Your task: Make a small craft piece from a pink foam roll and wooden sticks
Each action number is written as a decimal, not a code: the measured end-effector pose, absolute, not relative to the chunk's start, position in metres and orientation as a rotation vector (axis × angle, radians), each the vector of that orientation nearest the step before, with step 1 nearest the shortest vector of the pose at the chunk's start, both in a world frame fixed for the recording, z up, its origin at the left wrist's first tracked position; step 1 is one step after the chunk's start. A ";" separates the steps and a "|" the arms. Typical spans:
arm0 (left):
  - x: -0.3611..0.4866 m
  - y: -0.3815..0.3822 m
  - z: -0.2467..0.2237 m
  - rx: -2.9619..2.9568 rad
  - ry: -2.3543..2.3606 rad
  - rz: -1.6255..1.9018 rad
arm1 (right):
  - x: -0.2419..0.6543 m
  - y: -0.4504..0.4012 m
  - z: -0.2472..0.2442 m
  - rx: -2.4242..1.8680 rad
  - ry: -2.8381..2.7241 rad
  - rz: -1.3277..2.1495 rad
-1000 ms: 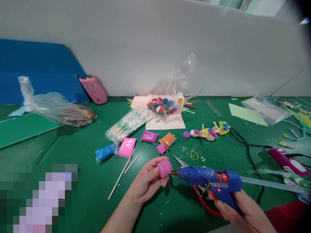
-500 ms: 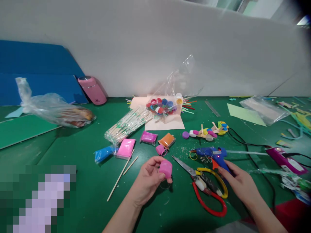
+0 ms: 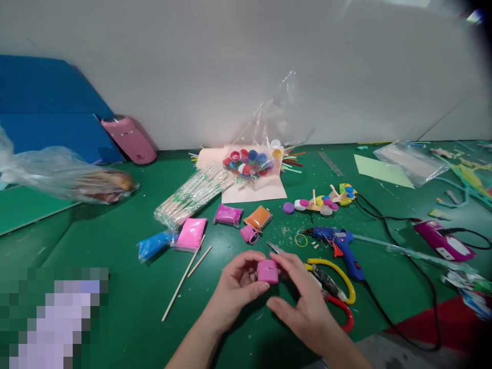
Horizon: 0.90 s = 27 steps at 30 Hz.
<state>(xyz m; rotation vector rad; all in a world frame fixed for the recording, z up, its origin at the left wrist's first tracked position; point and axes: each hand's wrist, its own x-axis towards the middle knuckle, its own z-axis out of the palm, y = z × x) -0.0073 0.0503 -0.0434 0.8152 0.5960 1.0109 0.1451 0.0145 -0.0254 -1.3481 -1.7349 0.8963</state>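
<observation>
Scissors [image 3: 328,282] partly behind right hand [image 3: 305,305] — glue gun [image 3: 345,247], orange packet [image 3: 258,219] beyond

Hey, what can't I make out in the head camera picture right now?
All in the head view:
Pink piece: its back, turned away in the left hand.
Red-handled scissors: middle, hidden behind the right hand.
Clear bag at far left: its end, cut off by the picture's edge.
Purple box: any lettering, too small.
Lilac thing, lower left: blurred into pixel blocks.
</observation>
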 end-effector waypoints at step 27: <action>-0.010 0.047 -0.042 0.905 0.651 0.988 | 0.148 0.023 -0.025 -1.295 -1.713 0.882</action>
